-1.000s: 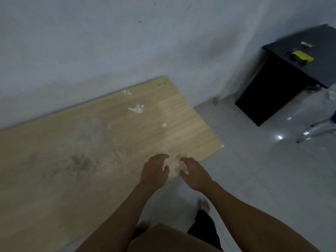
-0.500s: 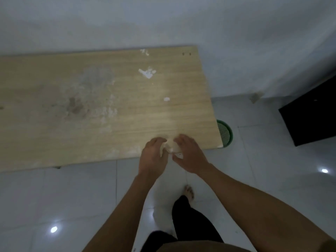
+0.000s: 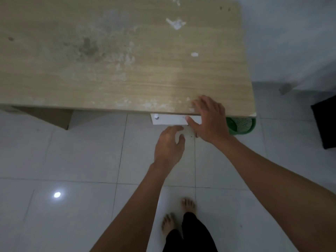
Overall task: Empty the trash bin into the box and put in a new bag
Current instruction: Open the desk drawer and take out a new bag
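Note:
A green mesh trash bin [image 3: 241, 125] stands on the floor under the wooden table's right front corner, mostly hidden by the tabletop [image 3: 127, 60]. My right hand [image 3: 209, 120] is spread open over the table's front edge, just left of the bin, its fingers reaching onto the wood. My left hand [image 3: 169, 142] hovers lower over the floor tiles with relaxed fingers and holds nothing. A white flat thing [image 3: 169, 120] shows under the table edge between the hands; I cannot tell what it is. No bag is visible.
A brown cardboard box [image 3: 54, 117] sits under the table at the left. A black cabinet [image 3: 325, 124] is at the right edge. White tiled floor [image 3: 72, 160] spreads in front, with my bare feet [image 3: 178, 215] below. A grey wall lies behind the table.
The view has tilted down and come closer to the table. My hands, close together half a second ago, have parted: the right went up to the table edge, the left dropped lower.

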The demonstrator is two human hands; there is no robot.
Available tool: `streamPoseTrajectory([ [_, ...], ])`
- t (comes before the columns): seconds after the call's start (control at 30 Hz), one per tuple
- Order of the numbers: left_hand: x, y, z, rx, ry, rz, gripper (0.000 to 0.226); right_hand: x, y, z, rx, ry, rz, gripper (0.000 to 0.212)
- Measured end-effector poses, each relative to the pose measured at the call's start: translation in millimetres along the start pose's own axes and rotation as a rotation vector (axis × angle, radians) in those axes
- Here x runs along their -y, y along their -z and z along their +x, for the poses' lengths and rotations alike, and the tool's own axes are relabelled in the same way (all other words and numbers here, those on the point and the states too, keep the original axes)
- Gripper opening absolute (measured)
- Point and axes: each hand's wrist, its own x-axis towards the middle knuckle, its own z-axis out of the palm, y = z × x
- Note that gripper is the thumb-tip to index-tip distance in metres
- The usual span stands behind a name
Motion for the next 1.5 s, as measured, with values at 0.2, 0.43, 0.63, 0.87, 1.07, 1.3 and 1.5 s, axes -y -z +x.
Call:
streamPoseTrajectory([
  [0.2,17,-51,42,-0.058,0.146,-0.284,0.024,-21,-9,23,-0.1,0.12,-0.1,0.066],
  [0.43,30,-100,80,-0.207,0.202,-0.566,0.02,-31,-27,31,-0.126,0.162,-0.104,0.076],
  [0.63,26,-122,100,-0.287,0.308,-0.996,0.022,-34,-28,33,-0.138,0.185,-0.073,0.074],
  [0.87,23,-126,112,-0.341,0.322,-1.283,0.017,-34,-32,32,-0.184,0.19,-0.063,0.071],
  [1.07,22,-126,120,-0.31,0.288,-1.326,0.014,-31,-32,28,-0.214,0.18,-0.053,0.07],
  [1.3,15,-127,129,-0.378,0.394,-1.414,0.015,-30,-33,30,-0.237,0.193,-0.046,0.07],
  [1.5,15,-130,131,-0.444,0.376,-1.249,0.01,-28,-29,28,-0.241,0.176,-0.036,0.067],
])
